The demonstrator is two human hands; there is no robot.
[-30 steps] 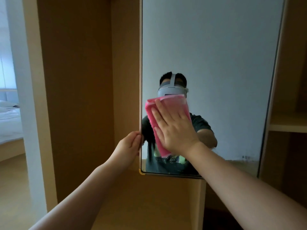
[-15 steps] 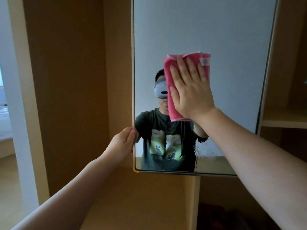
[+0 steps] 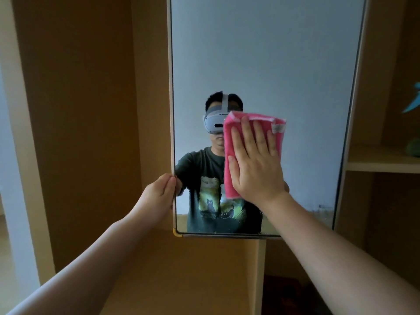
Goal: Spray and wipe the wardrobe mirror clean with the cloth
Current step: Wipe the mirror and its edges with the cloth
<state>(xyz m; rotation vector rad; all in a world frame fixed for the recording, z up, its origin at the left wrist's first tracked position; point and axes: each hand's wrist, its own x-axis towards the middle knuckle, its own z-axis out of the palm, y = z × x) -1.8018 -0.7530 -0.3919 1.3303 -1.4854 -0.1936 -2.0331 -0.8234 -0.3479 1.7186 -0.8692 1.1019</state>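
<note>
The wardrobe mirror (image 3: 284,64) fills the middle of the head view, tall and thin-framed, with a yellow corner piece at its lower left. A folded pink cloth (image 3: 231,142) lies flat against the glass at mid height. My right hand (image 3: 256,164) presses on it with straight, spread fingers. My left hand (image 3: 159,196) grips the mirror's left edge low down, fingers curled round the frame. The glass reflects a person wearing a headset and a dark printed shirt. No spray bottle is in sight.
Brown wardrobe panels (image 3: 91,110) stand left of the mirror. On the right, a wooden shelf (image 3: 384,164) carries a green object (image 3: 413,147), with something teal (image 3: 412,103) above it. Smudges mark the mirror's lower right corner (image 3: 322,212). A pale wall or door frame runs along the far left.
My right hand swept the cloth from the lower left of the glass up and right, then back down toward the middle. My left hand kept its grip on the mirror's edge.
</note>
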